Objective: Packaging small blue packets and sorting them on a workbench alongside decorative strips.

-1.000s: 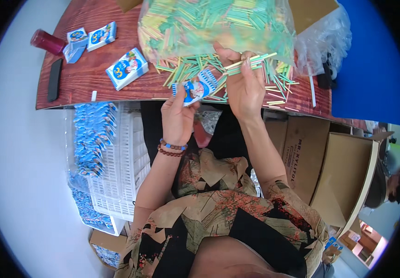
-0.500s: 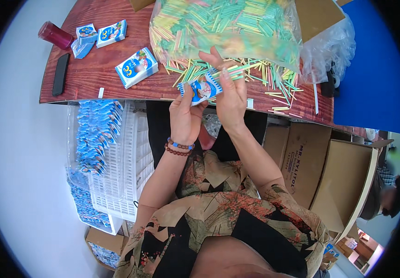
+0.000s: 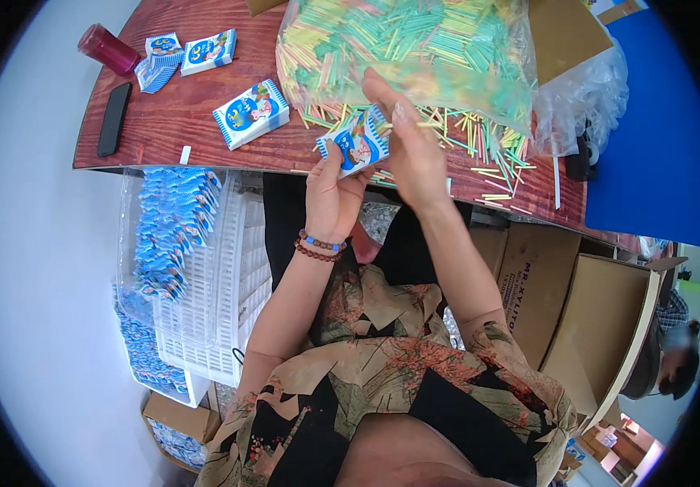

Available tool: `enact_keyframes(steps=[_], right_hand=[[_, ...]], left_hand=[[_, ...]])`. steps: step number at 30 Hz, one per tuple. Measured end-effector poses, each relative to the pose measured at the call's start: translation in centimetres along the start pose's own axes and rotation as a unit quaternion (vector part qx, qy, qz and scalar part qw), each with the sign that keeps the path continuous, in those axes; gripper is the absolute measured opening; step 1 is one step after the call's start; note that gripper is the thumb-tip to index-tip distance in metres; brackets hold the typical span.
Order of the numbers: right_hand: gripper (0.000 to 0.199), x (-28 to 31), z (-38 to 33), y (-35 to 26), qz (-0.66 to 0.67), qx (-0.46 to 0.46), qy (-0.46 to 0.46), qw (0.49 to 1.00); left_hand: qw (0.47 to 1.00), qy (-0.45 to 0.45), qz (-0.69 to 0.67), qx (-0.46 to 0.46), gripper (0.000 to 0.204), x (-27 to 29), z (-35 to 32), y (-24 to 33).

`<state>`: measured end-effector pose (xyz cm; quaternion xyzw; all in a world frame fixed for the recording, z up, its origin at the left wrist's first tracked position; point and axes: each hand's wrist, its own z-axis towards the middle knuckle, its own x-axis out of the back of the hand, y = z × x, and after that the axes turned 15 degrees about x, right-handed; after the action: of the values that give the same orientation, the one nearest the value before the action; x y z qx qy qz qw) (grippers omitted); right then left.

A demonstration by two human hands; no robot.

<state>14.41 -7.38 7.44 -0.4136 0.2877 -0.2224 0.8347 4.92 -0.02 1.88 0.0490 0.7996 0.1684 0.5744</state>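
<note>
Reddish wooden table point(image 3: 196, 122) carries scattered coloured sticks point(image 3: 480, 146). Left hand point(image 3: 335, 199) grips a small blue-and-white packet point(image 3: 355, 148); right hand point(image 3: 415, 154) pinches its top edge.

A packing workshop (cardboard boxes point(image 3: 601, 325), a crate of packets point(image 3: 173, 235))

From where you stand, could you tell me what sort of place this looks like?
Probably a small packing workshop. A clear bag of coloured sticks spills onto a wooden table, the left hand holds a small blue-and-white packet, white crates hold stacks of similar packets, and cardboard boxes stand alongside.
</note>
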Motion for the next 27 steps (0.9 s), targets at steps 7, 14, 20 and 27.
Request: enact_keyframes(steps=[7,14,20,27], right_hand=[[0.054,0.4,1.6,-1.6,-0.124,-0.126,-0.125,0.976],[0.059,1.1,1.8,-1.4,-0.289,0.009,-0.195,0.937],[0.019,6.5,2.4,-2.6,-0.323,-0.097,-0.093,0.937],[0.013,9.8,0.5,-1.3,-0.591,-0.038,-0.228,0.773]], left_hand=[[1.000,-0.013,-0.016,-0.007,0.031,0.5,0.2,0.4],[0.999,-0.025,-0.046,-0.008,0.030,0.9,0.4,0.1],[0.997,-0.041,-0.070,-0.012,0.032,2.6,-0.5,1.6],[0.995,-0.047,-0.087,-0.008,0.031,3.2,-1.2,1.5]])
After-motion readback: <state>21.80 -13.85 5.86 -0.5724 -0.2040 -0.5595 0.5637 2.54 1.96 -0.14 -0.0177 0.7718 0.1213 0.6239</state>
